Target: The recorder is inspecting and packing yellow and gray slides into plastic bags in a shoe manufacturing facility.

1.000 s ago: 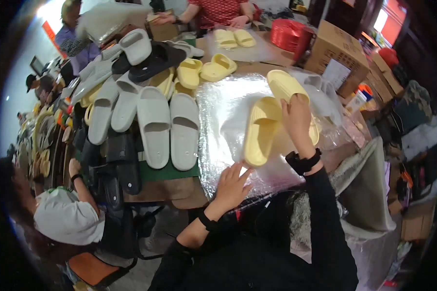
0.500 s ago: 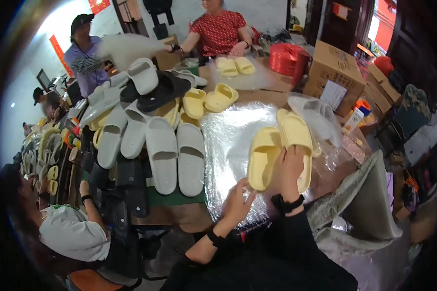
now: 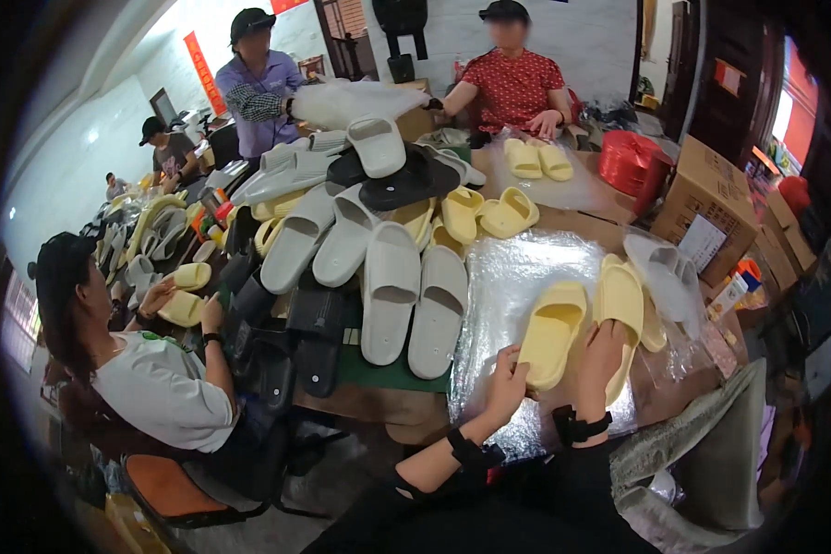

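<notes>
Over a stack of clear plastic bags (image 3: 489,305), two pale yellow slide slippers lie side by side, toes pointing away. My left hand (image 3: 506,386) has its thumb and fingers closed on the heel edge of the left yellow slipper (image 3: 552,337). My right hand (image 3: 602,358) grips the right yellow slipper (image 3: 619,295), its fingertips bent into the footbed below the strap. Part of another yellow slipper (image 3: 654,325) shows just right of it. Beside these rests a clear bag with pale slippers (image 3: 663,268) inside.
Grey slippers (image 3: 388,305) and black slippers (image 3: 406,185) are heaped left of the bags. A cardboard box (image 3: 711,208) and red plastic twine (image 3: 630,162) stand at the back right. Across the table are two co-workers; another person (image 3: 157,379) sits at left with yellow slippers.
My view has swung left, so the table appears further right. My left hand has closed on the left slipper's heel. Across the table, the co-worker in purple now holds the bundle of clear bags.
</notes>
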Demonstrator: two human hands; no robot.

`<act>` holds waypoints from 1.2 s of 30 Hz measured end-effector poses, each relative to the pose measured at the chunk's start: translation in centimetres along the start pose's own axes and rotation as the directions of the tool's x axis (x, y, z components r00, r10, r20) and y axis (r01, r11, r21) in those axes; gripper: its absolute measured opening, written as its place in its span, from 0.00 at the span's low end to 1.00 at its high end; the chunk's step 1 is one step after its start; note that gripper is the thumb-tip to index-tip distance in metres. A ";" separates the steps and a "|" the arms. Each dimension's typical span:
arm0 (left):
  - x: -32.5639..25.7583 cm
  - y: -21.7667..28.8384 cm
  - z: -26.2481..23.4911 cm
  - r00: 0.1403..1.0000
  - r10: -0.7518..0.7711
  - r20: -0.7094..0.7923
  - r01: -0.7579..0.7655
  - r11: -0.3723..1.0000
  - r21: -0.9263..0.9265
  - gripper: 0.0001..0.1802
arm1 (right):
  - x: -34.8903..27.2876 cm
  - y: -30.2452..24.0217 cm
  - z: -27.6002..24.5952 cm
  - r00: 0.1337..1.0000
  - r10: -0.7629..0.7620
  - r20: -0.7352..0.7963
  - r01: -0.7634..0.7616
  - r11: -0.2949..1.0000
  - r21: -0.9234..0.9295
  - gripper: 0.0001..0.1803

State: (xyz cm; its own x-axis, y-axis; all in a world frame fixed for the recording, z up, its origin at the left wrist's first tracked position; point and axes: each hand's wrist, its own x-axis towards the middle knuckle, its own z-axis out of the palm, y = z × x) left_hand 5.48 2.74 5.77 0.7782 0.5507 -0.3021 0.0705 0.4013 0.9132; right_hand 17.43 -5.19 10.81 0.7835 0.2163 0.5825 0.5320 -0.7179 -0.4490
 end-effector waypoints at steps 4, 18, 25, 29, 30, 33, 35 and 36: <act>-0.1 -2.5 -0.4 0.914 0.379 -0.143 -0.362 0.923 0.131 0.24 | -0.1 1.0 2.9 0.997 -0.038 0.066 0.040 0.999 -0.031 0.11; -2.1 -1.6 -2.3 0.862 0.490 0.129 -0.398 0.499 0.770 0.17 | -0.1 2.9 6.4 0.861 -0.284 0.423 0.208 0.954 0.217 0.22; -2.9 -3.6 -3.3 0.731 0.485 0.481 -0.568 0.042 0.822 0.16 | 1.4 3.6 6.0 0.840 -0.278 0.466 0.241 0.961 0.138 0.21; -2.8 -2.6 -3.7 0.739 0.337 0.584 -0.575 -0.138 0.807 0.19 | 0.7 3.2 0.4 0.849 -0.268 0.456 0.068 0.910 0.409 0.22; -2.8 -2.2 -3.6 0.742 0.201 0.639 -0.608 -0.197 0.769 0.19 | -0.1 4.4 -0.3 0.870 -0.297 0.394 0.095 0.884 0.458 0.21; -1.8 -4.6 -3.6 0.683 0.381 0.623 -0.606 -0.180 0.775 0.22 | -0.6 6.3 -4.6 0.693 -0.364 0.623 -0.301 0.638 0.708 0.21; -1.1 -5.7 -3.5 0.718 0.386 0.580 -0.588 -0.110 0.801 0.23 | -1.5 9.6 -5.4 0.481 -0.466 0.742 -0.541 0.509 0.670 0.30; -1.2 -5.3 -3.5 0.722 0.392 0.570 -0.581 -0.104 0.807 0.23 | -1.5 10.1 -6.4 0.346 -0.546 0.763 -0.621 0.476 0.623 0.33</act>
State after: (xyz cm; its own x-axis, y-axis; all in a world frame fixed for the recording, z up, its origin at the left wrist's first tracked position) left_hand 1.95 2.48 0.31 0.9454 0.1376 0.2953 0.0444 -0.9524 0.3017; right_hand 19.55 -17.03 9.76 0.2255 0.9717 -0.0700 -0.0335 -0.0641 -0.9974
